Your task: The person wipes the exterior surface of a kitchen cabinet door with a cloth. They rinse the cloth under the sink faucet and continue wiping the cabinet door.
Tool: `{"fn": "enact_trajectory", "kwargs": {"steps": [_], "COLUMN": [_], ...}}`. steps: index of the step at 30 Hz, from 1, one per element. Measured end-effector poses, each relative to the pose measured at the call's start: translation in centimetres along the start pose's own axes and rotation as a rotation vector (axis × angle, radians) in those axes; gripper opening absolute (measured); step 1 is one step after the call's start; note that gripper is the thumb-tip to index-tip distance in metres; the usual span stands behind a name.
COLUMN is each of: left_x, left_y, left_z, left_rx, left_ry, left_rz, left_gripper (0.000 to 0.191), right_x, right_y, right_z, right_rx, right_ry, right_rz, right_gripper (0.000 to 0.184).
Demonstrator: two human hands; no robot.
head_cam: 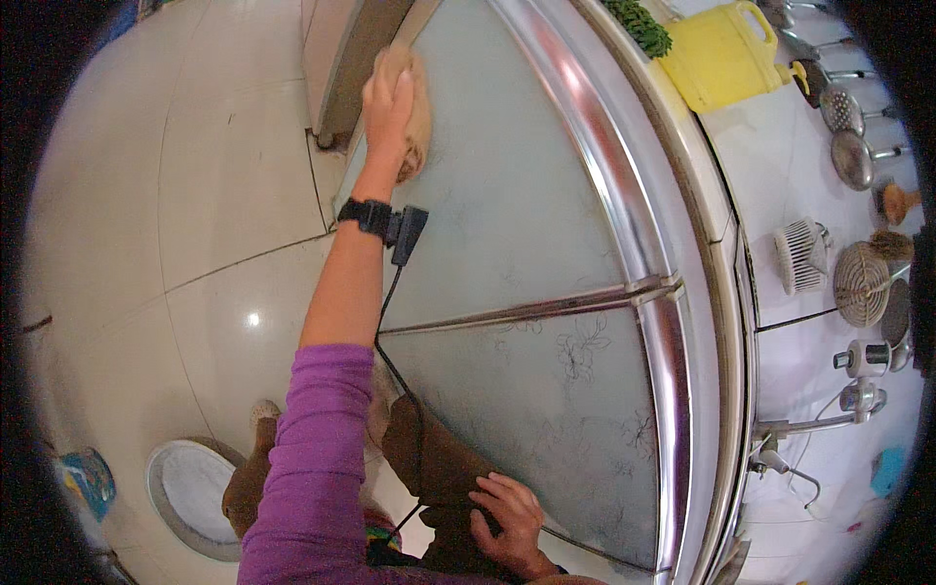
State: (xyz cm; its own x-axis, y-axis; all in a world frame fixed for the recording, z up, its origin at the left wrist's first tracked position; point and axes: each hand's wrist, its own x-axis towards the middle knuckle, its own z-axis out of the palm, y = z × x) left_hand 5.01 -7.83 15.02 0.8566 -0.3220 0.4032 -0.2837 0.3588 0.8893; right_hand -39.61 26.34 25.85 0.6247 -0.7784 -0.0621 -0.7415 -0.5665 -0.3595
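Note:
My left hand [389, 102] is pressed over a tan cloth [417, 121], which lies against a pale frosted cabinet door panel [504, 161]. The cloth touches the panel close to its edge at the floor side. On my left wrist is a black strap with a small device [406, 232], and a black cable runs down from it. My right hand [512, 523] rests by my brown trouser leg [446, 453], fingers slightly bent and apart, holding nothing. A second door panel [585, 409], with a line flower pattern, stands beside my leg.
A round basin [156, 486] stands on the tiled floor [241, 256] beside my other leg. Shiny metal trim [669, 409] borders the panels under the counter edge. Beyond are a yellow jerrycan [720, 58], green leaves [640, 25], hanging ladles [852, 157] and a tap [804, 479].

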Motion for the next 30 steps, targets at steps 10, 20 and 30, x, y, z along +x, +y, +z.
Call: {"fn": "enact_trajectory", "kwargs": {"steps": [10,20,30], "left_x": [-22.6,-17.8,-15.7], "left_y": [-3.6,24.9,7.1], "left_z": [-5.1,-2.7,-2.1], "left_rx": [0.105,-0.280,0.041], "left_ry": [-0.033,-0.088,0.091], "left_rz": [-0.614,0.217,-0.117], "left_gripper": [0.069,0.069,0.056], "right_x": [-4.0,-3.4,-2.4], "right_y": [-0.8,-1.7,-1.9], "right_z": [1.7,2.3,2.3], "right_rx": [-0.003,-0.125,-0.201], "right_ry": [0.076,0.163,0.135], "right_rz": [-0.057,-0.141,-0.085], "right_gripper": [0.024,0.027,0.025]}}
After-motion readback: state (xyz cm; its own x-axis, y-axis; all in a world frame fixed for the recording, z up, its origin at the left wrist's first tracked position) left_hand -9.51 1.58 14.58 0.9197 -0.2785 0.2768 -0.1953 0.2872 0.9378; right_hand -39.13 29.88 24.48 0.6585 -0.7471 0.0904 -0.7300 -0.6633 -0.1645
